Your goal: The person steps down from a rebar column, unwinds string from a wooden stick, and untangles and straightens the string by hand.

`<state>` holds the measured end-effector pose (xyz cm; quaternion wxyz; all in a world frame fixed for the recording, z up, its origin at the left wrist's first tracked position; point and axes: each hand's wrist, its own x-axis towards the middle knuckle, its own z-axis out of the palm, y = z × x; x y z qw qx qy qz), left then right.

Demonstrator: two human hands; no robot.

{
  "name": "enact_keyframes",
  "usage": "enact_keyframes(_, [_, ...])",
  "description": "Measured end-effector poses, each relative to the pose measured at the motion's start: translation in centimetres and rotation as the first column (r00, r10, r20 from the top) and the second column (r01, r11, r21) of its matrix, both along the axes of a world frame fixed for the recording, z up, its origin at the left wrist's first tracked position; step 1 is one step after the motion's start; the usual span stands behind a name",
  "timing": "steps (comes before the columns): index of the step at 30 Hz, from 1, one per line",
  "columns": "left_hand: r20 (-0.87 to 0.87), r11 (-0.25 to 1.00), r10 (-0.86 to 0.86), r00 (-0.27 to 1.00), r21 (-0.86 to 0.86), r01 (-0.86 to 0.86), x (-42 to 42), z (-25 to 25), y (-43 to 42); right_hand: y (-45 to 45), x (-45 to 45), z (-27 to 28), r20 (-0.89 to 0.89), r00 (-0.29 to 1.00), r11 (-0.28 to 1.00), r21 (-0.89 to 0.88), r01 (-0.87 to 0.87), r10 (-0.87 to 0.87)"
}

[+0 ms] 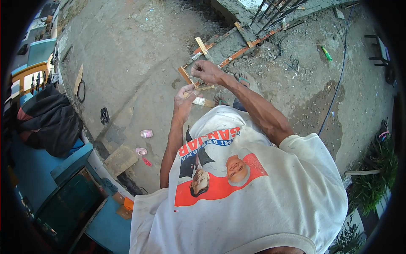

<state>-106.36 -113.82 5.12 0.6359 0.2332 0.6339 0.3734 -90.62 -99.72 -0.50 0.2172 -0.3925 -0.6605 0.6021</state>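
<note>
My left hand (183, 100) is closed around one end of a short wooden stick (208, 103) with a white band on it that looks like wound string. Just above and to the right, my right hand (206, 71) is closed in a pinch, its fingertips turned toward the left hand. A thin pale strand seems to run between the two hands, but what the right fingers grip is too small to make out. Close by the hands are short wooden pieces (185, 75) at the end of a board-edged strip of wet grey mortar (224, 50).
Steel rebar (275, 17) rises from the mortar strip at the top. A blue cable (338, 80) crosses the ground on the right, near a green tube (326, 53). Pink clogs (146, 133) and dark sandals (104, 115) lie to the left. Potted plants (372, 186) stand at lower right.
</note>
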Motion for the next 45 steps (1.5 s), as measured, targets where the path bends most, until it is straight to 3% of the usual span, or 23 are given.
enact_keyframes(9, [0.019, 0.998, 0.067, 0.998, 0.012, -0.067, 0.0, -0.2, -0.4, 0.3, -2.0, 0.7, 0.004, 0.998, 0.995, -0.078, 0.059, -0.059])
enact_keyframes(12, [0.141, 0.988, 0.144, 0.979, 0.038, -0.151, 0.2, -0.5, -0.2, -0.1, -2.3, 2.2, -0.034, 0.999, 0.996, -0.085, 0.008, -0.011])
enact_keyframes(15, [0.147, 0.991, 0.107, 0.983, 0.064, -0.117, 0.1, -0.7, 0.1, -0.8, -1.5, 4.3, -0.153, 0.977, 0.982, -0.091, -0.163, 0.148])
enact_keyframes(17, [0.138, 0.997, 0.074, 0.988, 0.016, -0.076, -0.1, -0.4, -0.1, -1.1, -0.2, 5.7, -0.027, 0.944, 0.938, -0.113, -0.329, 0.328])
enact_keyframes(19, [0.13, 0.999, 0.038, 0.991, -0.026, -0.035, -0.1, 0.0, 0.0, -1.5, 1.0, 3.7, 0.076, 0.954, 0.957, -0.04, -0.289, 0.291])
enact_keyframes(21, [0.128, 0.999, -0.018, 0.992, -0.035, 0.023, -0.1, 0.2, -0.4, -2.2, 1.8, 2.0, 0.141, 0.99, 0.992, -0.127, 0.003, 0.015])
enact_keyframes(22, [0.128, 0.999, -0.017, 0.992, -0.033, 0.021, -0.2, 0.2, -0.4, -1.9, 2.1, 1.9, 0.141, 0.99, 0.992, -0.125, 0.001, 0.017])
enact_keyframes(24, [0.124, 0.991, -0.132, 0.983, 0.011, 0.132, -0.3, 0.0, -0.4, -1.3, 2.5, 1.7, 0.248, 0.917, 0.935, -0.253, -0.251, 0.313])
enact_keyframes(25, [0.124, 0.991, -0.131, 0.984, 0.014, 0.13, -0.3, -0.1, -0.4, -1.2, 2.3, 1.6, 0.249, 0.916, 0.935, -0.25, -0.252, 0.313])
enact_keyframes(27, [0.119, 0.987, -0.158, 0.98, 0.029, 0.156, -0.2, -0.2, -0.3, -0.9, 1.7, 1.5, 0.139, 0.977, 0.901, -0.425, -0.088, 0.161])
enact_keyframes(28, [0.12, 0.988, -0.157, 0.98, 0.033, 0.154, -0.1, -0.1, -0.2, -0.6, 1.3, 1.5, 0.141, 0.977, 0.903, -0.421, -0.089, 0.162])
enact_keyframes(30, [0.133, 0.989, -0.146, 0.98, 0.034, 0.143, 0.0, 0.1, -0.3, -0.4, 0.0, 1.5, 0.055, 0.97, 0.739, -0.638, 0.218, -0.238])
enact_keyframes(31, [0.132, 0.989, -0.144, 0.981, 0.037, 0.14, -0.1, 0.0, -0.3, -0.5, -0.5, 2.6, 0.054, 0.97, 0.741, -0.636, 0.215, -0.235])
enact_keyframes(33, [0.137, 0.989, -0.142, 0.98, 0.048, 0.137, -0.2, 0.0, -0.6, -0.8, -0.9, 4.6, -0.067, 0.995, 0.788, -0.615, 0.023, -0.081])
enact_keyframes(34, [0.139, 0.99, -0.139, 0.981, 0.05, 0.133, -0.2, 0.1, -0.7, -0.6, -0.7, 4.9, -0.065, 0.995, 0.789, -0.614, 0.021, -0.077])
enact_keyframes(36, [0.168, 0.991, -0.129, 0.977, 0.042, 0.124, -0.2, 0.4, -1.1, -0.1, -0.2, 5.5, 0.058, 0.902, 0.812, -0.461, -0.357, 0.429])
enact_keyframes(37, [0.168, 0.992, -0.123, 0.978, 0.042, 0.117, -0.2, 0.6, -1.2, -0.3, 0.0, 5.6, 0.058, 0.899, 0.81, -0.461, -0.362, 0.435])
enact_keyframes(39, [0.142, 0.977, -0.213, 0.967, 0.041, 0.209, -0.1, 1.0, -1.2, -0.6, 0.3, 6.0, 0.221, 0.911, 0.791, -0.59, -0.159, 0.348])
enact_keyframes(40, [0.144, 0.978, -0.208, 0.968, 0.046, 0.203, 0.0, 1.3, -1.0, -0.7, 0.1, 5.4, 0.225, 0.909, 0.793, -0.587, -0.162, 0.352])
enact_keyframes(41, [0.15, 0.978, -0.21, 0.966, 0.038, 0.207, 0.0, 1.4, -0.9, -1.0, -0.2, 4.4, 0.104, 0.993, 0.735, -0.678, 0.027, 0.059])
enact_keyframes(42, [0.157, 0.977, -0.213, 0.964, 0.025, 0.212, 0.1, 1.4, -1.1, -1.3, -0.5, 4.1, 0.02, 0.966, 0.605, -0.776, 0.177, -0.256])
enact_keyframes(43, [0.158, 0.978, -0.207, 0.965, 0.024, 0.206, 0.1, 1.3, -1.2, -1.3, -0.7, 3.9, 0.022, 0.968, 0.605, -0.777, 0.175, -0.251])
enact_keyframes(45, [0.136, 0.98, -0.199, 0.971, 0.021, 0.198, -0.1, 1.3, -1.2, -0.7, -1.3, 4.1, -0.132, 0.964, 0.752, -0.653, 0.093, -0.233])
